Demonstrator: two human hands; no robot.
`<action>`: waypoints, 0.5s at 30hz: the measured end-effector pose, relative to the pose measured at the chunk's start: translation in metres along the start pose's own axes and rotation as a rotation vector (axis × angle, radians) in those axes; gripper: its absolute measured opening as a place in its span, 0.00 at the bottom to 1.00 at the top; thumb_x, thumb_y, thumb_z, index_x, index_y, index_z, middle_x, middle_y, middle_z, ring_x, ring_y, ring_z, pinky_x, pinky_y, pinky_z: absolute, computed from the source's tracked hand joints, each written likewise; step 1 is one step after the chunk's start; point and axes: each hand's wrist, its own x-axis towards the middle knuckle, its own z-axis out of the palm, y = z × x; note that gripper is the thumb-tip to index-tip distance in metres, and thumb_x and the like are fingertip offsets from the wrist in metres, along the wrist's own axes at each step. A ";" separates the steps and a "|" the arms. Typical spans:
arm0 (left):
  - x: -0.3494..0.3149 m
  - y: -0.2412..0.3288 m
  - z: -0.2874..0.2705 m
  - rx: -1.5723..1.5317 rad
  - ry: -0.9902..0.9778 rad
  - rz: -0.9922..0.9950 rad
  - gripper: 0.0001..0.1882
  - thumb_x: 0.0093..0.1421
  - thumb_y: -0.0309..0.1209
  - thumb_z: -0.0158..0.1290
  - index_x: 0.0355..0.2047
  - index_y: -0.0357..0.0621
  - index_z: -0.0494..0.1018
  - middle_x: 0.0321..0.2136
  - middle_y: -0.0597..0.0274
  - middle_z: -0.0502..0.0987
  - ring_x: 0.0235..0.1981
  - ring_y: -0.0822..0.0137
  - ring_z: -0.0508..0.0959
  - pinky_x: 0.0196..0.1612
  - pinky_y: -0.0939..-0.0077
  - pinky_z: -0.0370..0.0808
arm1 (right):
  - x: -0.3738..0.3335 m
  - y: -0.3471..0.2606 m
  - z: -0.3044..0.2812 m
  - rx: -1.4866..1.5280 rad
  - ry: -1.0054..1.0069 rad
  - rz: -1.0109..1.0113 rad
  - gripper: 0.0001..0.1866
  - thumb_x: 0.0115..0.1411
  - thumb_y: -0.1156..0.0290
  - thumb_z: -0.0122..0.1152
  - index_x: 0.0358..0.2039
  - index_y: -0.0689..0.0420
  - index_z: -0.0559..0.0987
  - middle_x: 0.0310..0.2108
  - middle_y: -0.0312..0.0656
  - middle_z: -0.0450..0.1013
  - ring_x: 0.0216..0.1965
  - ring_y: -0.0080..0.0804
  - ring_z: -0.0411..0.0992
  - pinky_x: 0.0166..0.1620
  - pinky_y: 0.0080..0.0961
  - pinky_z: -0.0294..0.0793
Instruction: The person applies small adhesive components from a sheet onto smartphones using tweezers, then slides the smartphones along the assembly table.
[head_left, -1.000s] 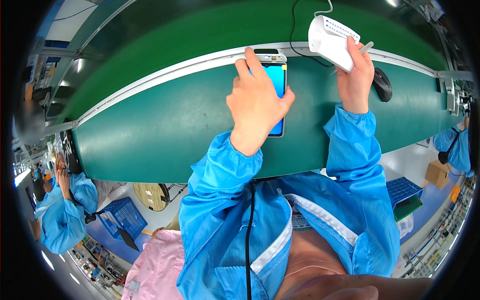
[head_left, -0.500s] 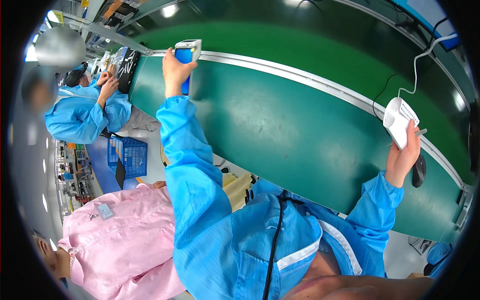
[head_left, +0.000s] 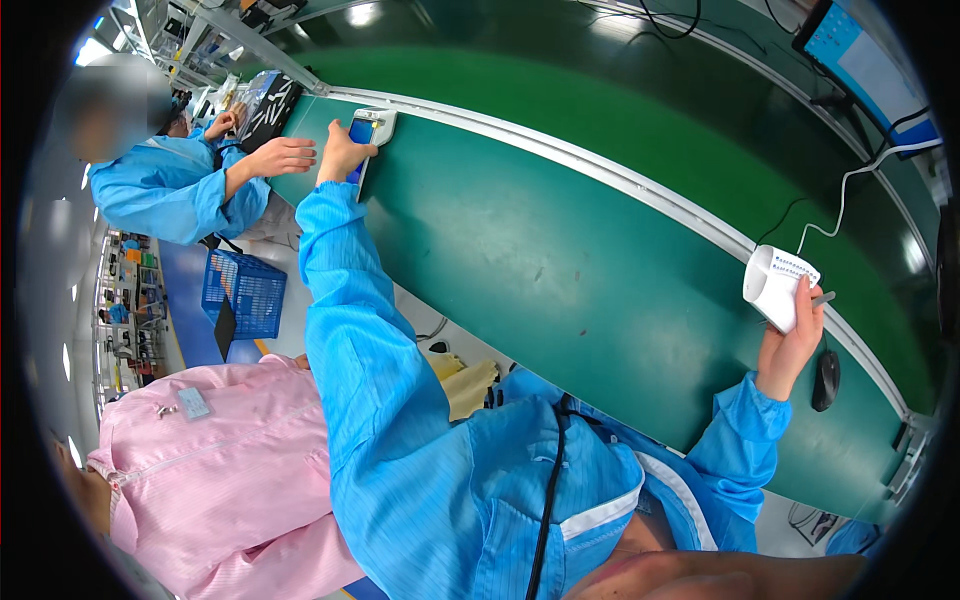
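Observation:
Out at the far left end of the green bench, my left hand is closed around a white handheld device with a blue screen. The device is upright or nearly so; whether it touches the bench I cannot tell. A co-worker's hand is stretched out just left of mine, apart from the device. On the right, my right hand grips a white cup-shaped holder with a white cable behind it. A grey flat end sticks out beside my fingers.
A black mouse lies right of my right hand. The green bench has a metal rail along its far side. A monitor stands at the far right. Left are a person in pink and a blue basket.
My left hand and the device have come lower in view and slightly left. The co-worker's hand has reached out toward them. The right hand still holds the white holder, a little further left.

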 end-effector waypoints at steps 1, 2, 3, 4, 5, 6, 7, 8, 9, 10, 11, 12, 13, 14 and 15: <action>-0.004 0.008 0.003 0.077 0.143 0.116 0.60 0.39 0.40 0.75 0.69 0.27 0.56 0.60 0.38 0.73 0.61 0.44 0.75 0.65 0.60 0.72 | -0.001 0.002 0.001 0.003 -0.013 -0.005 0.07 0.73 0.67 0.58 0.44 0.56 0.77 0.46 0.40 0.79 0.46 0.27 0.78 0.50 0.25 0.77; -0.010 0.018 0.006 0.158 0.290 0.228 0.60 0.40 0.42 0.76 0.68 0.26 0.58 0.60 0.37 0.73 0.62 0.43 0.74 0.66 0.59 0.70 | -0.002 0.004 0.004 0.010 -0.030 -0.008 0.06 0.73 0.68 0.58 0.45 0.56 0.77 0.46 0.40 0.79 0.46 0.27 0.78 0.50 0.25 0.77; -0.021 0.066 0.034 0.103 0.391 0.329 0.55 0.45 0.47 0.76 0.65 0.25 0.63 0.60 0.33 0.72 0.63 0.44 0.72 0.67 0.57 0.68 | -0.007 0.002 0.011 -0.011 -0.020 -0.007 0.04 0.72 0.70 0.60 0.43 0.56 0.77 0.44 0.38 0.79 0.45 0.25 0.78 0.50 0.23 0.76; -0.042 0.114 0.053 -0.066 0.492 0.499 0.47 0.50 0.48 0.74 0.61 0.26 0.68 0.57 0.34 0.74 0.61 0.44 0.74 0.63 0.56 0.70 | -0.011 0.006 0.012 -0.016 -0.007 -0.025 0.04 0.72 0.70 0.60 0.43 0.56 0.77 0.44 0.38 0.79 0.45 0.25 0.78 0.50 0.23 0.76; -0.080 0.176 0.075 -0.325 0.495 0.512 0.39 0.58 0.48 0.70 0.57 0.29 0.71 0.53 0.39 0.77 0.56 0.46 0.76 0.60 0.57 0.72 | -0.015 0.014 0.008 -0.088 0.037 -0.035 0.05 0.71 0.70 0.61 0.41 0.57 0.78 0.42 0.37 0.79 0.43 0.23 0.77 0.47 0.21 0.75; -0.127 0.226 0.091 -0.756 0.316 0.432 0.29 0.66 0.48 0.63 0.52 0.34 0.73 0.48 0.46 0.78 0.52 0.54 0.78 0.55 0.62 0.75 | -0.017 0.019 0.010 -0.143 0.063 -0.038 0.05 0.71 0.70 0.62 0.40 0.58 0.79 0.40 0.36 0.79 0.40 0.21 0.76 0.44 0.19 0.74; -0.175 0.255 0.117 -1.337 0.013 0.293 0.24 0.72 0.49 0.55 0.52 0.39 0.72 0.45 0.52 0.78 0.48 0.62 0.78 0.51 0.67 0.76 | -0.023 0.022 0.026 -0.249 0.072 -0.010 0.08 0.70 0.68 0.65 0.39 0.60 0.80 0.34 0.32 0.76 0.32 0.16 0.70 0.36 0.15 0.68; -0.221 0.278 0.150 -1.540 -0.227 0.373 0.24 0.75 0.50 0.48 0.57 0.42 0.68 0.47 0.55 0.77 0.48 0.67 0.78 0.49 0.69 0.77 | -0.024 0.030 0.029 -0.234 0.057 -0.011 0.08 0.70 0.68 0.65 0.39 0.60 0.80 0.34 0.32 0.76 0.32 0.16 0.70 0.36 0.15 0.68; -0.264 0.306 0.175 -1.549 -0.393 0.385 0.26 0.76 0.50 0.47 0.61 0.42 0.64 0.49 0.56 0.76 0.49 0.67 0.77 0.51 0.67 0.77 | -0.024 0.043 0.028 -0.367 0.018 -0.194 0.09 0.70 0.67 0.65 0.40 0.61 0.80 0.32 0.30 0.75 0.30 0.15 0.67 0.33 0.15 0.64; -0.304 0.331 0.197 -1.704 -0.544 0.269 0.28 0.75 0.49 0.47 0.63 0.40 0.62 0.51 0.56 0.75 0.51 0.66 0.76 0.55 0.66 0.75 | -0.023 0.051 0.028 -0.501 -0.017 -0.384 0.10 0.70 0.67 0.65 0.40 0.62 0.80 0.30 0.28 0.73 0.28 0.14 0.63 0.31 0.15 0.60; -0.339 0.349 0.208 -1.660 -0.547 0.221 0.29 0.76 0.47 0.47 0.66 0.39 0.59 0.51 0.56 0.75 0.52 0.66 0.75 0.59 0.68 0.72 | -0.025 0.053 0.026 -0.639 -0.033 -0.387 0.10 0.70 0.67 0.64 0.41 0.63 0.79 0.29 0.28 0.70 0.29 0.14 0.62 0.32 0.16 0.59; -0.357 0.364 0.195 -1.642 -0.561 0.459 0.28 0.75 0.40 0.50 0.67 0.37 0.58 0.52 0.56 0.74 0.53 0.66 0.74 0.61 0.70 0.69 | -0.022 0.057 0.016 -0.785 -0.020 -0.467 0.09 0.71 0.69 0.64 0.41 0.62 0.79 0.28 0.29 0.70 0.29 0.15 0.62 0.31 0.17 0.60; -0.365 0.370 0.196 -1.592 -0.578 0.432 0.27 0.71 0.33 0.54 0.66 0.37 0.60 0.53 0.55 0.73 0.54 0.67 0.74 0.60 0.70 0.71 | -0.021 0.061 0.016 -0.765 0.002 -0.475 0.09 0.71 0.69 0.63 0.41 0.63 0.79 0.28 0.29 0.70 0.29 0.16 0.63 0.32 0.18 0.61; -0.365 0.372 0.198 -1.529 -0.684 0.281 0.26 0.68 0.27 0.57 0.63 0.37 0.63 0.51 0.55 0.74 0.53 0.69 0.74 0.57 0.72 0.73 | -0.018 0.064 0.017 -0.745 0.022 -0.481 0.09 0.71 0.69 0.63 0.42 0.63 0.78 0.28 0.30 0.70 0.29 0.17 0.63 0.33 0.18 0.62; -0.361 0.370 0.199 -1.531 -0.681 0.280 0.24 0.67 0.26 0.58 0.62 0.37 0.65 0.50 0.56 0.74 0.52 0.69 0.75 0.55 0.73 0.74 | -0.017 0.064 0.016 -0.746 0.027 -0.484 0.09 0.71 0.69 0.63 0.42 0.63 0.78 0.28 0.30 0.70 0.29 0.17 0.63 0.33 0.18 0.62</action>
